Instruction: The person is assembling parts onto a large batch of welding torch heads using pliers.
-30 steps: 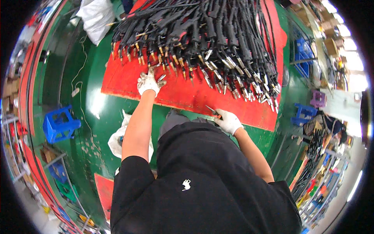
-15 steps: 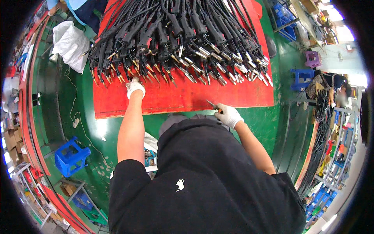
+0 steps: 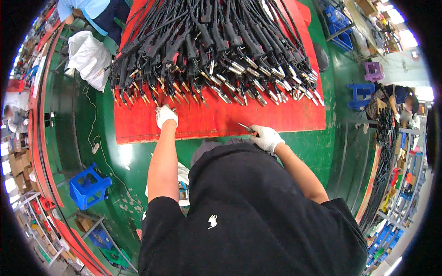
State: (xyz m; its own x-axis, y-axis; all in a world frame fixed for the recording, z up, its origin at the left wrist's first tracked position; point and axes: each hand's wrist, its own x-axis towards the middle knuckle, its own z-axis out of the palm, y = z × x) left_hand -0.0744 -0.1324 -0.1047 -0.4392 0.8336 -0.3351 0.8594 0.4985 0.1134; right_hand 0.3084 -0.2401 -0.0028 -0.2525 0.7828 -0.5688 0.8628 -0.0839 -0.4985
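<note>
Many black welding torches (image 3: 216,39) lie in a dense row across the red tabletop (image 3: 207,122), their necks pointing toward me. Those on the right end in silvery nozzles (image 3: 251,72); toward the left, thin brass-coloured tips (image 3: 177,94) are bare. My left hand (image 3: 166,117), in a white glove, is closed just in front of these tips. A small metallic bit shows at its fingers, too small to name. Near the front edge, my gloved right hand (image 3: 267,138) grips pliers (image 3: 247,128) with pointed grey jaws directed left and an orange patch at the handle.
A white sack (image 3: 90,60) stands left of the table, beside a person in blue (image 3: 99,16). One blue stool (image 3: 90,186) is on the green floor at left, another (image 3: 360,95) at right. A white cord (image 3: 94,129) trails across the floor.
My left hand has drawn back from the brass tips, toward me. The right hand stays near the table edge with the pliers. The view has shifted slightly, showing more of the person in blue.
</note>
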